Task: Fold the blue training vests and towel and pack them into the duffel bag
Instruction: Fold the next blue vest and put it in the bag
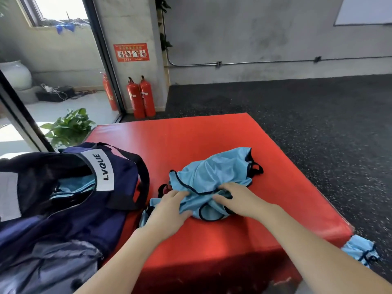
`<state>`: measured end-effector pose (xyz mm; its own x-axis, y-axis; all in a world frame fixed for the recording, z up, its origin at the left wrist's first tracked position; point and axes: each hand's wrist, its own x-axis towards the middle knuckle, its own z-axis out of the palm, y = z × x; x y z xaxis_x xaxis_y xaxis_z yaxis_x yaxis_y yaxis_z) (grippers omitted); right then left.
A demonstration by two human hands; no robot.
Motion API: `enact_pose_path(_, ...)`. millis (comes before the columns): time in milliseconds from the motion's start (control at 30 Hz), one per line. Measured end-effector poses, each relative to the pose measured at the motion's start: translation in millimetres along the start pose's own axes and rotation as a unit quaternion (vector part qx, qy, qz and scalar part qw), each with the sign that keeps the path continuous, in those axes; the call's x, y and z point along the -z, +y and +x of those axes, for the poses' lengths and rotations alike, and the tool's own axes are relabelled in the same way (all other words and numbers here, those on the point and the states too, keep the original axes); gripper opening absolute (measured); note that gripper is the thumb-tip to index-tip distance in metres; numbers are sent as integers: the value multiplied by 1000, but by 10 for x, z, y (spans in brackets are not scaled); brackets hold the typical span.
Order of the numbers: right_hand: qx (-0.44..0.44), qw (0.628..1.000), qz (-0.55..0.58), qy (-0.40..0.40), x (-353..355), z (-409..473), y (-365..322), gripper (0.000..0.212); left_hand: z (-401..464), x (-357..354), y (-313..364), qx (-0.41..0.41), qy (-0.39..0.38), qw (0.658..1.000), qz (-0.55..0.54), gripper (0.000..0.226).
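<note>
- Gym-type room w/ dark speckled floor (318, 115), grey concrete wall; red padded mat (191, 141) served as work surface.
- Crumpled blue vest (212, 172), black trim, lay on the mat's middle, bunched at its near edge.
- Left hand (169, 211) gripped the vest's near-left part, thumb over a fold, fingers tucked in the fabric.
- Right hand (235, 200) lay on the vest's near-right part, fingers curled into the cloth, grasping it.
- More blue fabric (146, 213) poked out under the left wrist, beside the bag.
- Navy duffel bag (70, 198), white "LVQUE" label, sat on the mat's left side, unzipped; blue cloth (76, 185) visible inside the opening.
- Another blue vest piece (360, 251) lay on the floor just off the mat's near-right corner.
- Bkgd: two red fire extinguishers (141, 96) by a pillar, red sign (131, 52) above, potted plant (67, 126) near the glass door.
</note>
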<state>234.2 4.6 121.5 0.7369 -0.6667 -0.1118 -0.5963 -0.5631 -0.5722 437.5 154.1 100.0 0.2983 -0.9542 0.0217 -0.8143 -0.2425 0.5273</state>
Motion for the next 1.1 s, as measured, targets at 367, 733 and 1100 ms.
enact_pose_path(367, -116, 987, -79, 81, 138, 571, 255, 67, 356, 111, -5, 27, 38, 998, -48, 49)
enact_pose_path(733, 75, 990, -14, 118, 113, 454, -356, 28, 516, 517, -42, 73, 148, 974, -156, 21)
enact_pose_path(1100, 137, 983, -119, 34, -146, 403, -179, 28, 338, 651, -155, 100, 159, 978, -94, 35)
